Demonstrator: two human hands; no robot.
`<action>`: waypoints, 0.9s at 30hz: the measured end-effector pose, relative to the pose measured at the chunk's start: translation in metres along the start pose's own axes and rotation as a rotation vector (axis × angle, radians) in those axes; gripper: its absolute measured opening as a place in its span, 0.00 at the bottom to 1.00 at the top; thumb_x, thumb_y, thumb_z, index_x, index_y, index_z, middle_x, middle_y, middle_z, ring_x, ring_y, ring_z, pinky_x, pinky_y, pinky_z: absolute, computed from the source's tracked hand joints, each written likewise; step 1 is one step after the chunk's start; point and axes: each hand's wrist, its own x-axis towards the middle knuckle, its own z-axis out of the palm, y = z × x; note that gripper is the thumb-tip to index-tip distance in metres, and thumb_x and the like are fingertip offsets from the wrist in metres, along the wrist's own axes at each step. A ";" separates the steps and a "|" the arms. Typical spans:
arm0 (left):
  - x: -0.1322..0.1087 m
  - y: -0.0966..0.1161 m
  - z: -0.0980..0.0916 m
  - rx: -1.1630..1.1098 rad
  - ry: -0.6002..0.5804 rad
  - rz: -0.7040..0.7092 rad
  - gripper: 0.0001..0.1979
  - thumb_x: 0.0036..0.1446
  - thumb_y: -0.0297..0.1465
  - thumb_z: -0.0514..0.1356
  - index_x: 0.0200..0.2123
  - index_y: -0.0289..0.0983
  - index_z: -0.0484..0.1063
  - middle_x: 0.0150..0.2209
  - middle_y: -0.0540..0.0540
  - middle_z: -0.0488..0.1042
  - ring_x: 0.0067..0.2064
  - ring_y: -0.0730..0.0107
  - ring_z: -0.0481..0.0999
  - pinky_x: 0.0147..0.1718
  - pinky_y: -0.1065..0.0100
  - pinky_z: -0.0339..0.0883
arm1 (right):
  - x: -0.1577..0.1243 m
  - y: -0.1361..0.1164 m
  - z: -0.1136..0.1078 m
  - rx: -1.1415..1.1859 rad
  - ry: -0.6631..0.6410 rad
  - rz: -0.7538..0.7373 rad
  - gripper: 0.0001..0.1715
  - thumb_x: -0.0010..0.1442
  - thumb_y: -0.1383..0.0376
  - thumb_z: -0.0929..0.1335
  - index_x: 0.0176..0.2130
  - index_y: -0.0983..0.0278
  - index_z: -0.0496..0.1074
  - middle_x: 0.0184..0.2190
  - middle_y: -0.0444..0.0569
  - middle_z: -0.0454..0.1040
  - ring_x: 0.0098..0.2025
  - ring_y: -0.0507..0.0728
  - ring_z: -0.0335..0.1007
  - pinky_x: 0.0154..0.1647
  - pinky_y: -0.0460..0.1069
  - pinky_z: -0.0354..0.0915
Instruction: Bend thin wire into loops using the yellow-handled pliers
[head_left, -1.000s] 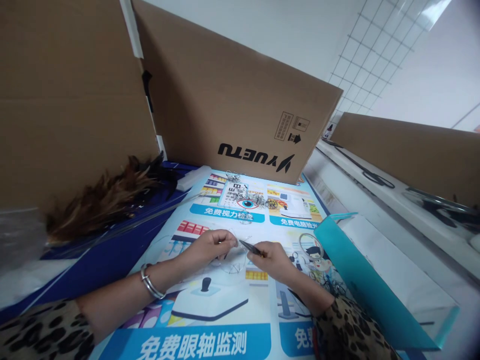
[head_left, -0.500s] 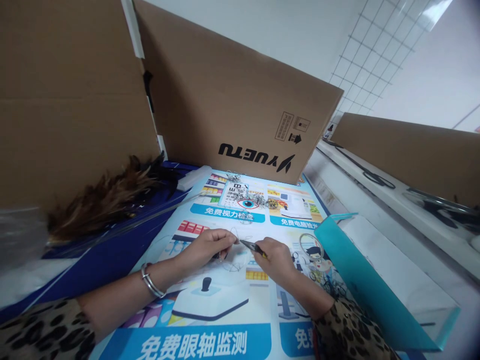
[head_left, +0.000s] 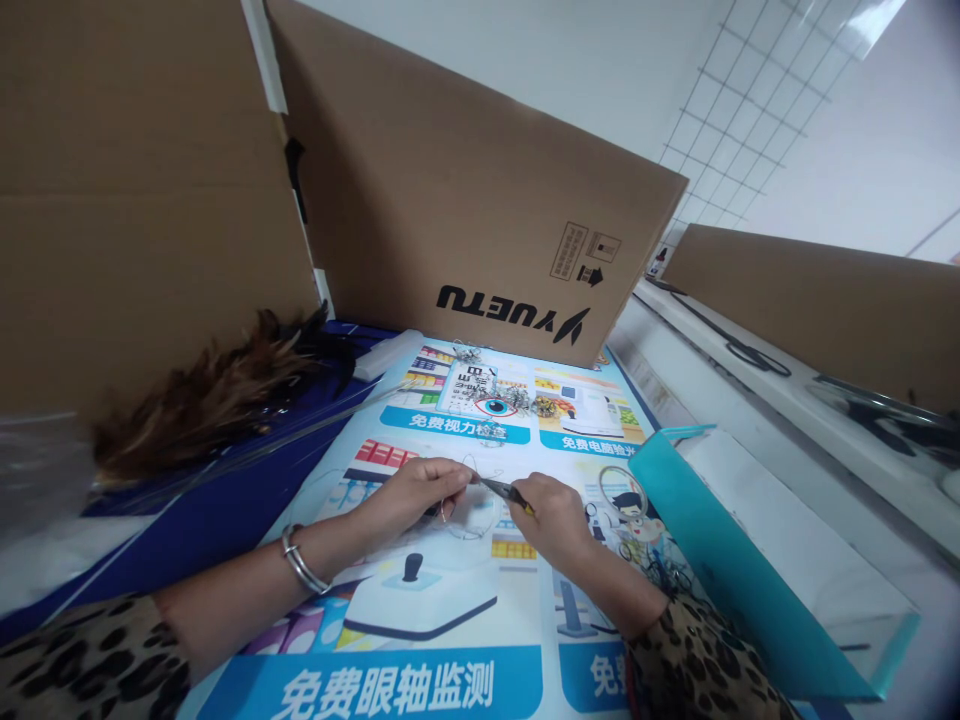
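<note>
My left hand pinches a thin, looped wire between thumb and fingertips. Loops of this wire hang below and stick up above the fingers. In my right hand is a pair of pliers, gripped around its dark and yellow handles. The slim jaws point left and reach the wire right at my left fingertips. Whether the jaws are clamped on the wire I cannot tell. Both hands are over the printed poster sheet.
Small piles of wire pieces lie farther back on the sheet. A coil of wire and a teal box are at the right. Brown feathers lie at the left. A cardboard panel stands behind.
The pliers have shifted slightly left, their tips now nearer my left fingertips. The wire loop below my left hand has moved a little. Both arms stay almost in place.
</note>
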 end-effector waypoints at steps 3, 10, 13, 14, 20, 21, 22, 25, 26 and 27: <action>0.000 -0.001 0.000 -0.046 0.005 -0.013 0.16 0.51 0.41 0.59 0.35 0.34 0.72 0.22 0.51 0.68 0.20 0.77 0.62 0.20 0.73 0.55 | 0.000 0.000 0.000 -0.018 -0.001 0.007 0.06 0.57 0.65 0.63 0.32 0.61 0.70 0.29 0.44 0.69 0.34 0.51 0.64 0.32 0.44 0.53; -0.001 0.000 0.001 -0.111 -0.035 -0.011 0.15 0.51 0.38 0.60 0.39 0.34 0.71 0.24 0.51 0.70 0.21 0.78 0.64 0.20 0.74 0.57 | -0.001 -0.002 -0.001 -0.016 -0.023 0.005 0.06 0.57 0.65 0.63 0.31 0.62 0.69 0.29 0.44 0.70 0.34 0.51 0.65 0.32 0.44 0.53; 0.000 -0.001 0.000 -0.112 -0.033 -0.016 0.15 0.51 0.38 0.61 0.38 0.34 0.71 0.23 0.51 0.70 0.21 0.78 0.64 0.20 0.74 0.58 | 0.000 -0.003 0.000 -0.015 -0.027 0.009 0.06 0.57 0.65 0.63 0.31 0.62 0.69 0.29 0.44 0.69 0.33 0.51 0.65 0.32 0.44 0.53; 0.000 -0.001 0.000 -0.110 -0.034 -0.018 0.15 0.51 0.38 0.60 0.38 0.34 0.71 0.23 0.51 0.70 0.21 0.78 0.64 0.20 0.74 0.58 | 0.000 -0.003 0.000 -0.018 -0.025 0.009 0.06 0.57 0.65 0.63 0.31 0.62 0.69 0.28 0.44 0.69 0.33 0.51 0.65 0.32 0.44 0.53; 0.000 0.000 0.001 -0.087 -0.051 -0.032 0.13 0.51 0.39 0.60 0.34 0.35 0.70 0.22 0.51 0.71 0.19 0.79 0.63 0.19 0.75 0.55 | -0.001 -0.002 0.001 -0.008 -0.008 -0.008 0.06 0.57 0.66 0.63 0.30 0.62 0.69 0.28 0.44 0.69 0.32 0.51 0.64 0.31 0.44 0.52; 0.000 0.000 0.001 -0.083 -0.059 -0.031 0.13 0.52 0.40 0.59 0.32 0.35 0.70 0.21 0.51 0.71 0.18 0.79 0.63 0.19 0.75 0.55 | -0.001 -0.002 0.001 -0.002 -0.007 -0.010 0.06 0.57 0.66 0.63 0.30 0.62 0.69 0.28 0.44 0.69 0.32 0.51 0.64 0.32 0.44 0.53; 0.000 0.000 0.001 -0.082 -0.068 -0.031 0.13 0.52 0.40 0.59 0.30 0.35 0.69 0.21 0.51 0.71 0.18 0.79 0.63 0.19 0.74 0.54 | -0.001 -0.002 0.001 0.004 -0.008 -0.013 0.07 0.58 0.66 0.63 0.30 0.62 0.69 0.28 0.44 0.69 0.33 0.51 0.64 0.32 0.44 0.53; 0.000 -0.003 0.001 -0.079 -0.093 -0.032 0.14 0.52 0.40 0.59 0.27 0.34 0.68 0.21 0.50 0.71 0.18 0.79 0.63 0.18 0.74 0.52 | -0.001 -0.003 0.001 0.010 -0.020 -0.018 0.07 0.58 0.66 0.63 0.30 0.63 0.69 0.27 0.44 0.69 0.32 0.50 0.64 0.32 0.43 0.53; 0.001 -0.005 0.001 -0.073 -0.098 -0.032 0.13 0.52 0.40 0.59 0.27 0.34 0.68 0.21 0.50 0.71 0.18 0.79 0.63 0.18 0.74 0.52 | -0.001 -0.003 0.001 0.010 -0.026 -0.020 0.07 0.58 0.65 0.63 0.30 0.63 0.69 0.27 0.44 0.69 0.31 0.50 0.64 0.31 0.43 0.53; 0.001 -0.006 0.000 -0.065 -0.102 -0.032 0.13 0.52 0.39 0.59 0.27 0.34 0.67 0.21 0.51 0.70 0.18 0.80 0.62 0.17 0.74 0.51 | -0.001 -0.004 0.001 0.007 -0.030 -0.022 0.07 0.58 0.65 0.63 0.29 0.63 0.69 0.27 0.44 0.69 0.31 0.50 0.64 0.31 0.44 0.53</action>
